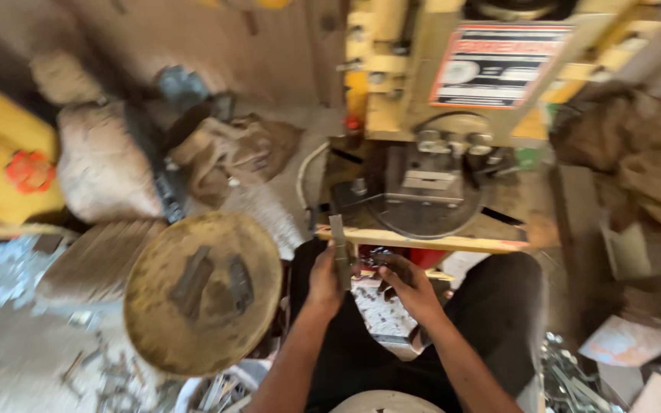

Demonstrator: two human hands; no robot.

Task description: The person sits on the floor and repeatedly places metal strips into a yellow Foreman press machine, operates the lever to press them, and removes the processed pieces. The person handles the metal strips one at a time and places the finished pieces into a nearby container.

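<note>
While the left hand (325, 281) grips a stiff, light metal strip (339, 248) low down, the right hand (411, 284) curls around small, blurred dark pieces (379, 258); edges likely sharp.

Soft, warm daylight fills the scene, no hard glare anywhere. Heavy motion blur smears nearly everything: the sacks (109, 164) at left are streaked, the yellow press (453, 84) up top is soft, its label unreadable. Sharpest part is the centre, around the left hand (324, 279) and right hand (411, 287), though even those are a little fuzzy. Deep shadow sits under the press and across the dark lap. The round stool (204, 291) is evenly lit, dull, no shine. Edges stretch and smudge, right side and top-left corner worst. Pale scraps on the floor at lower left are washed out.
</note>
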